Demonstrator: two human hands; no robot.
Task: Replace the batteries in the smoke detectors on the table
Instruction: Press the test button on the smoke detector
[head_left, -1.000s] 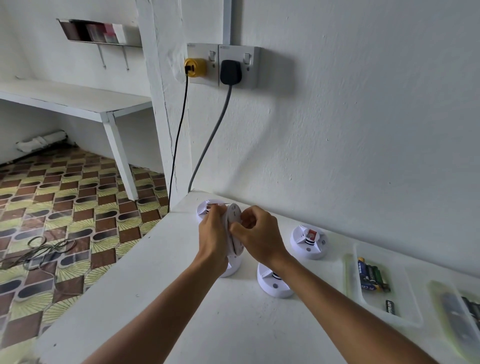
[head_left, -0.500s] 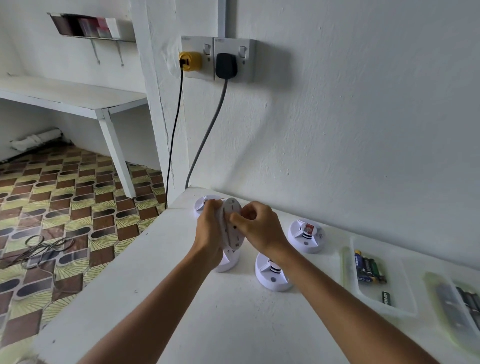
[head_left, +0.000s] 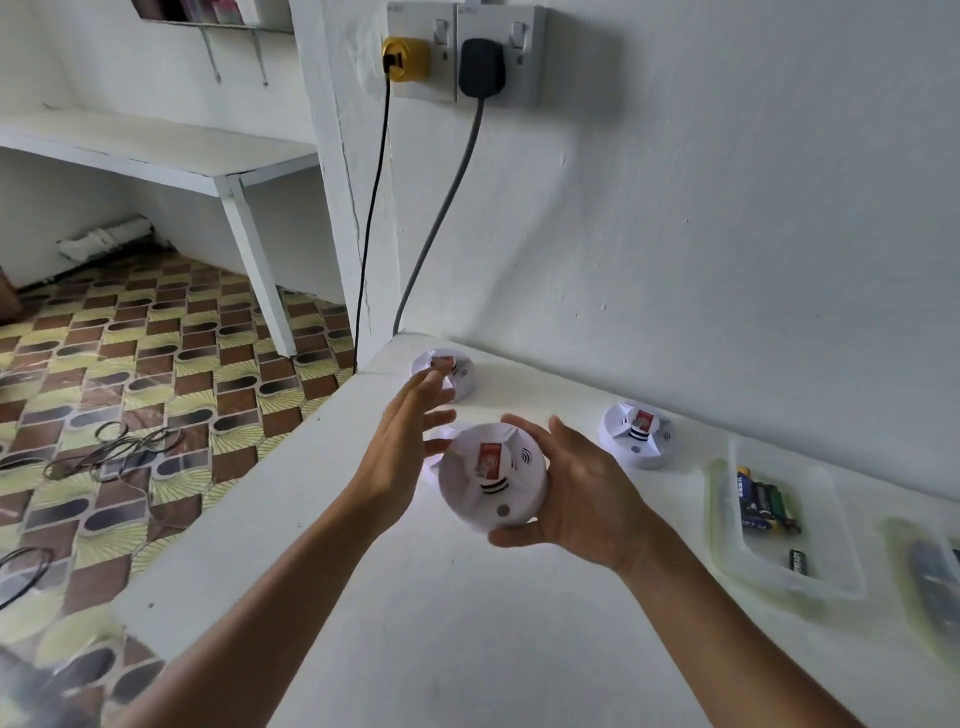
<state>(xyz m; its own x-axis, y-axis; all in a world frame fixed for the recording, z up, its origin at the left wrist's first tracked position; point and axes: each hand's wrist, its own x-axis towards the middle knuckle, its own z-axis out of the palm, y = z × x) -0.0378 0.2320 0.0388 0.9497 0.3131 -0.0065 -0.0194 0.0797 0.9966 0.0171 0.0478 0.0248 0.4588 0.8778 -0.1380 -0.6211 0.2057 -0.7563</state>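
White wall (head_left: 727, 182) fills most of the view, and the white surface (head_left: 467, 623) runs along the bottom of it. Everything below is placed from the held smoke detector (head_left: 491, 475), which sits in the middle, lifted above the surface.

Beyond the surface's edge, far off to the side of the held detector, is a floor (head_left: 130, 364) with brown and yellow tiles. A white shelf (head_left: 156, 150) stands over that floor. Black wires (head_left: 114, 447) lie on the tiles.

High above the held detector are two plugs in the wall sockets, one yellow plug (head_left: 405, 58) and one black plug (head_left: 481, 67). A cord hangs down from each.

Two clear trays sit on the surface past the right hand. The near tray (head_left: 831, 571) holds batteries (head_left: 761, 506) lying side by side, and one more lies alone. The far tray (head_left: 930, 582) is blurry, so I cannot tell what is in it.

I count three smoke detectors that show clearly. The held one is round and white, with a red sticker, dark slots and a small grey button. A second detector (head_left: 635, 434) rests on the surface just beyond the right hand. A third detector (head_left: 457, 371) rests near the corner, behind the left hand's fingers. A white shape peeks out under the held one, but I cannot tell what it is.

The right hand (head_left: 576, 499) curls around the held detector, thumb under it and fingers over the top. The left hand (head_left: 402, 447) is spread wide with straight fingers, just beside the detector, holding nothing.
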